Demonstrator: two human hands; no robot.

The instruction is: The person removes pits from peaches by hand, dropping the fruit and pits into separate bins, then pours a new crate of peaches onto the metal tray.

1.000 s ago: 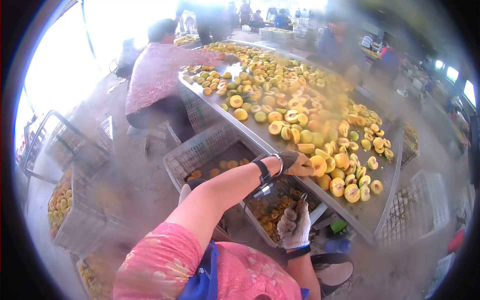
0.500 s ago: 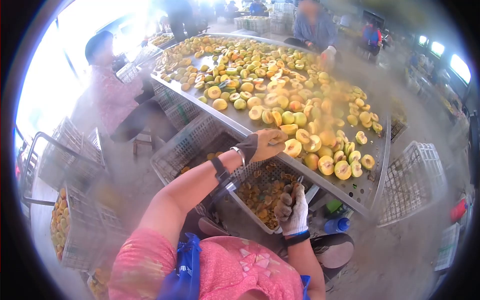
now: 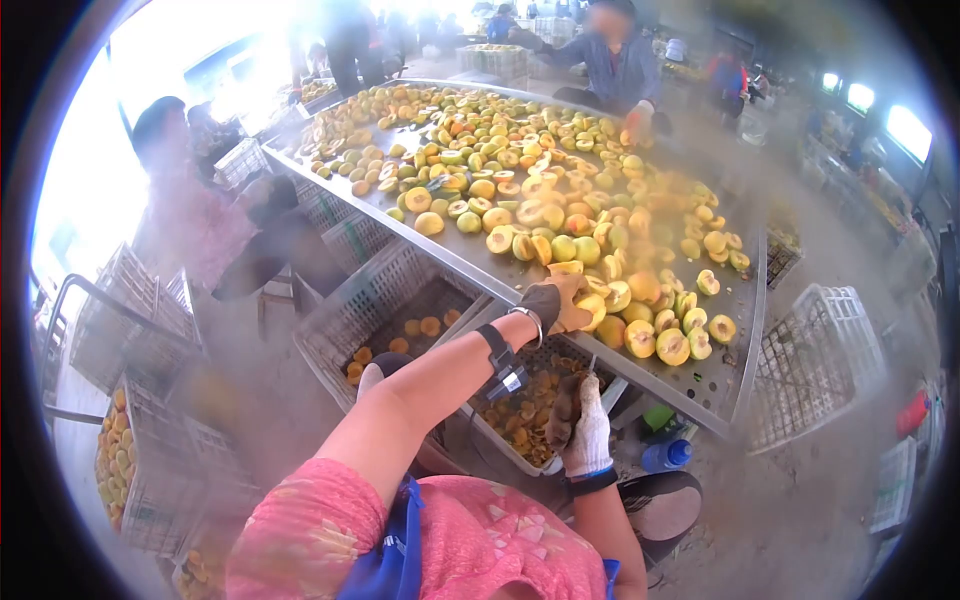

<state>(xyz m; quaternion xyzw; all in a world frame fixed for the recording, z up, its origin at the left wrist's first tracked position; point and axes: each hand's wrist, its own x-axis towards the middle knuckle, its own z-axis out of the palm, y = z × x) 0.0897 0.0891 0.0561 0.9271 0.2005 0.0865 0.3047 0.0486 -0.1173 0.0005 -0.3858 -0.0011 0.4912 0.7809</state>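
My left hand (image 3: 562, 303), in a dark fingerless covering, reaches over the near edge of the metal table (image 3: 672, 386). Its fingers curl at a yellow peach half (image 3: 594, 312), partly hiding it. Many halved peaches (image 3: 672, 347) lie around and beyond it. Lower down, my right hand (image 3: 586, 428), in a white glove with dirty fingers, is closed around a slim tool (image 3: 592, 364); only a thin metal tip shows. Below both hands, a crate (image 3: 507, 447) holds small orange-brown pieces of fruit.
To its left is another crate (image 3: 340, 300) with a few peach halves. A blue bottle (image 3: 665, 456) stands by my right knee. An openwork crate (image 3: 818, 365) sits right of the table. One person (image 3: 200, 220) sits at left; another (image 3: 612, 65) works across the table.
My left hand has moved right and slightly down from the table rim to the peach halves. My right hand stays low with the tool. The view has shifted slightly.
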